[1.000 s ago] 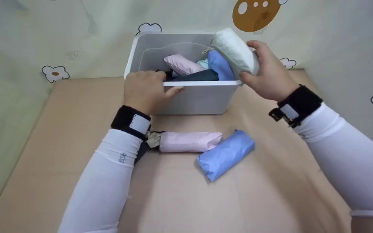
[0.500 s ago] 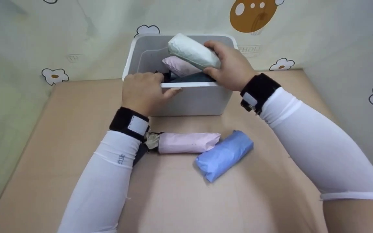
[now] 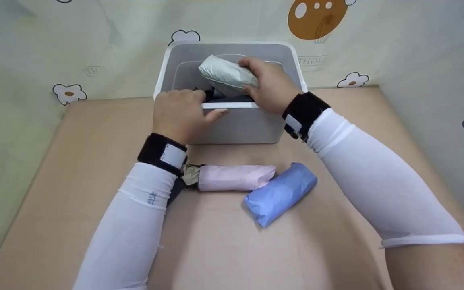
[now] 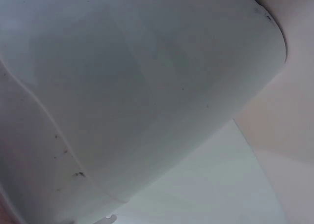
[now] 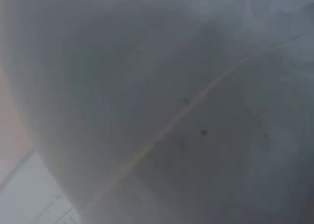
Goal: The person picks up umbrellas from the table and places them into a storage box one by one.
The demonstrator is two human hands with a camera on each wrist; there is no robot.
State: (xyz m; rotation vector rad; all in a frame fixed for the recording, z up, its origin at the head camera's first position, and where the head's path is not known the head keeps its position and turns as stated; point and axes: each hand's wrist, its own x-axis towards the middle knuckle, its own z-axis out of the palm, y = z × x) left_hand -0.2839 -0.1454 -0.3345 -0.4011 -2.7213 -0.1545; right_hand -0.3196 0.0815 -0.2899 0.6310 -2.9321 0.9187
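In the head view my left hand (image 3: 179,114) grips the near rim of a grey plastic bin (image 3: 252,125), fingers over the edge and thumb along the outside. My right hand (image 3: 272,84) holds a pale green fabric roll (image 3: 226,72) by its right end, between thumb and fingers, inside the bin's opening. The roll is tilted, its free end pointing up and left. Dark fabric (image 3: 214,96) shows beneath it; the rest of the contents are hidden. The bin's smooth wall (image 4: 147,86) fills most of the left wrist view.
In front of the bin lie a pink fabric roll (image 3: 236,177) and a blue one (image 3: 280,195), close together. A crumpled tan piece (image 3: 191,175) and dark fabric (image 3: 175,193) sit partly behind my left wrist. A patterned wall covering (image 3: 115,52) rises behind the tan surface (image 3: 232,241).
My right hand has carried the pale green roll leftward from the bin's right rim, then lower into the opening, covering the pink and blue pieces inside. My left hand stays on the rim.
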